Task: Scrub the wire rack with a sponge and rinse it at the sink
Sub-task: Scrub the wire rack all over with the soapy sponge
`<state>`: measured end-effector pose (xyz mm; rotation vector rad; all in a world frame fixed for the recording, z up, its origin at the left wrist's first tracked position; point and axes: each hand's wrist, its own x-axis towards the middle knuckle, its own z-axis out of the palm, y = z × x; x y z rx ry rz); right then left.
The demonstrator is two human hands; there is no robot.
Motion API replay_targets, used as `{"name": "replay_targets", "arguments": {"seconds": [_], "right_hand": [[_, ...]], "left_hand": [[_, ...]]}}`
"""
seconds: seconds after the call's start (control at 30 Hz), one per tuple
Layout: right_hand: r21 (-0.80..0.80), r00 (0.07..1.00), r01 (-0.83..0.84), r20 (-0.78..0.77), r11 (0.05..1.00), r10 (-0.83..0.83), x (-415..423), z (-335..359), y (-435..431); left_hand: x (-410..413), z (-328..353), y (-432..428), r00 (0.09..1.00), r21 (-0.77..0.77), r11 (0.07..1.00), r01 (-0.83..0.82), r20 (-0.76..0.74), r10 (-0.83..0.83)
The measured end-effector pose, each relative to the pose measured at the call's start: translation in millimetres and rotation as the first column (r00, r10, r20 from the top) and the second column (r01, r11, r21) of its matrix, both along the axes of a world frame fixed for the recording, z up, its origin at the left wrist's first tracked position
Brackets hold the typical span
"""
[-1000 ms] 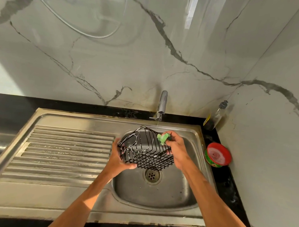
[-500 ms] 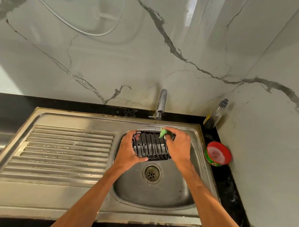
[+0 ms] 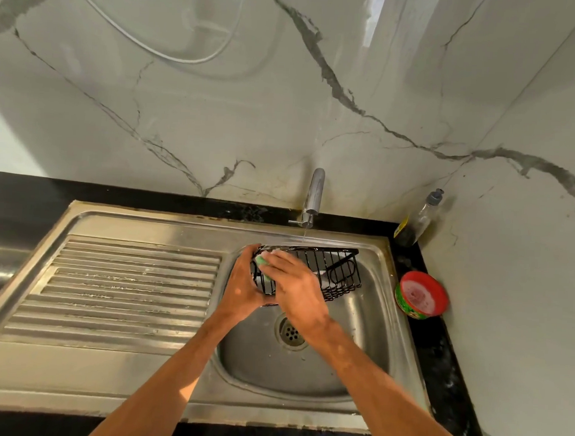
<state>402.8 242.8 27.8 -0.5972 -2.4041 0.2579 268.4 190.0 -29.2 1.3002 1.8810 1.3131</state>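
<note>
Your left hand is clamped on the left end of the black wire rack, fingers curled over its top rim. Your right hand crosses in front and holds the green sponge pressed to that same end.

The rack hangs tilted over the far part of the stainless steel sink basin. A thin stream from the one chrome tap falls at its far rim. One round drain lies nearer you, and a ribbed steel drainboard lies left.

On the black counter to the right:
- one clear plastic bottle with a grey cap, yellow label unreadable;
- one round green tub with a red top, print unreadable.
</note>
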Motion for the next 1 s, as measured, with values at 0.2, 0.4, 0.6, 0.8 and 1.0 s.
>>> {"name": "replay_targets", "arguments": {"seconds": [0.2, 0.4, 0.6, 0.8, 1.0], "right_hand": [[-0.167, 0.916, 0.391, -0.025, 0.905, -0.4, 27, -5, 38], [-0.113, 0.955, 0.295, 0.024, 0.949, -0.295, 34, -6, 41], [-0.158, 0.952, 0.305, 0.013, 0.939, -0.307, 29, -4, 47], [-0.32, 0.829, 0.523, -0.023, 0.79, -0.559, 60, -8, 85], [-0.134, 0.958, 0.287, 0.028, 0.949, -0.286, 31, -11, 61]], "left_hand": [[4, 5, -3, 0.999, -0.006, 1.0, 0.008, 0.051, -0.008], [3, -1, -3, 0.998, -0.027, 0.999, 0.017, 0.054, -0.016], [1, -2, -3, 0.999, -0.04, 0.999, 0.01, 0.038, -0.009], [-2, 2, -7, 0.999, -0.027, 1.0, -0.017, 0.03, 0.018], [-3, 6, -6, 0.998, -0.048, 0.999, -0.026, 0.054, 0.028]]}}
